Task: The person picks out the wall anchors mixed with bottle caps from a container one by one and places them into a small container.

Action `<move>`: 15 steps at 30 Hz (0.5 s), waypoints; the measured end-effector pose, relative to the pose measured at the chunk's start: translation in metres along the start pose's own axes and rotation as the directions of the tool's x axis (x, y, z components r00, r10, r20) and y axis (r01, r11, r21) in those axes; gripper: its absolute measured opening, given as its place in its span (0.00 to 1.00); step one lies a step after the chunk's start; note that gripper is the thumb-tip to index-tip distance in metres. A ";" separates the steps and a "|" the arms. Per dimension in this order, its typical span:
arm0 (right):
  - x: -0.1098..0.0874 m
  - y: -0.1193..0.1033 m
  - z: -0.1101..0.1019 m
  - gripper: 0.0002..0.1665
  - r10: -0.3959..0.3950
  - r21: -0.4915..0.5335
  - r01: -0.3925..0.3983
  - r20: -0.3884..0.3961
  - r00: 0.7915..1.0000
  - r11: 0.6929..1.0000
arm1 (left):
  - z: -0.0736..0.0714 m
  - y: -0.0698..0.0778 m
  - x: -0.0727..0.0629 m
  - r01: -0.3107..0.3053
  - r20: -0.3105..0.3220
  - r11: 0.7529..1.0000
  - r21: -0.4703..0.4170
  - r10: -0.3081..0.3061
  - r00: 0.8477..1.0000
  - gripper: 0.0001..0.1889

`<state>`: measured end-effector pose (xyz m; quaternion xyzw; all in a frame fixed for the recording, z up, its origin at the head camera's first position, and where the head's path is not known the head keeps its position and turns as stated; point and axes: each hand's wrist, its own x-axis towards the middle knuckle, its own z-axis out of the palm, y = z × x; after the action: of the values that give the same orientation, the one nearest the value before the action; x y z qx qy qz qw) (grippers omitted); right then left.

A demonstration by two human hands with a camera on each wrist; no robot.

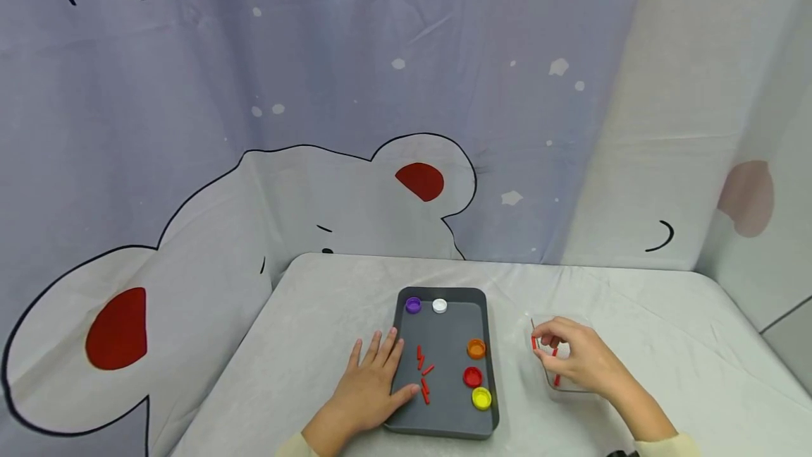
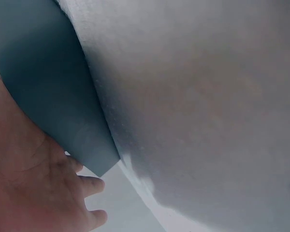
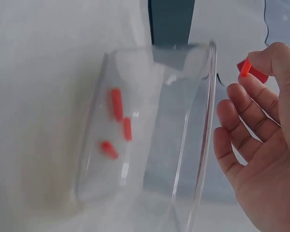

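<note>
Between thumb and forefinger, my right hand [image 1: 574, 352] pinches a short red stick [image 3: 245, 66] above the rim of a clear plastic box [image 3: 208, 121]. Three more red sticks [image 3: 117, 104] lie inside that box. My left hand [image 1: 368, 386] rests with fingers spread on the left edge of a dark grey tray [image 1: 450, 429], its thumb reaching over the rim. Several red sticks [image 1: 425, 386] lie scattered in the tray, close to that thumb. In the left wrist view, the palm [image 2: 29, 174] shows against the tray's outer side.
Toward the tray's far end sit a purple cap [image 1: 413, 305] and a white cap [image 1: 440, 305]. Along its right side are an orange cap [image 1: 476, 348], a red cap [image 1: 472, 376] and a yellow cap [image 1: 481, 398]. A white cloth [image 1: 342, 302] covers the table; a printed curtain hangs behind.
</note>
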<state>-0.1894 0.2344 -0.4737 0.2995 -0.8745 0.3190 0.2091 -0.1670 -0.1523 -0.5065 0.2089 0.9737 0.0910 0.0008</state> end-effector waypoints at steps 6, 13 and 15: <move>-0.011 0.011 -0.011 0.21 0.017 -0.024 -0.018 -0.050 0.999 1.000 | -0.001 0.000 0.000 0.004 0.005 1.000 -0.007 -0.004 1.000 0.45; -0.019 0.021 -0.019 0.21 0.034 -0.032 -0.037 -0.071 0.997 0.999 | 0.000 -0.001 0.000 0.003 -0.002 1.000 -0.001 -0.003 1.000 0.45; -0.020 0.024 -0.020 0.21 0.042 -0.031 -0.044 -0.064 0.997 0.999 | 0.001 -0.001 0.000 0.003 -0.001 1.000 0.000 -0.003 1.000 0.46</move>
<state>-0.1865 0.2705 -0.4813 0.2670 -0.8788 0.3185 0.2346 -0.1678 -0.1531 -0.5080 0.2074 0.9740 0.0911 0.0003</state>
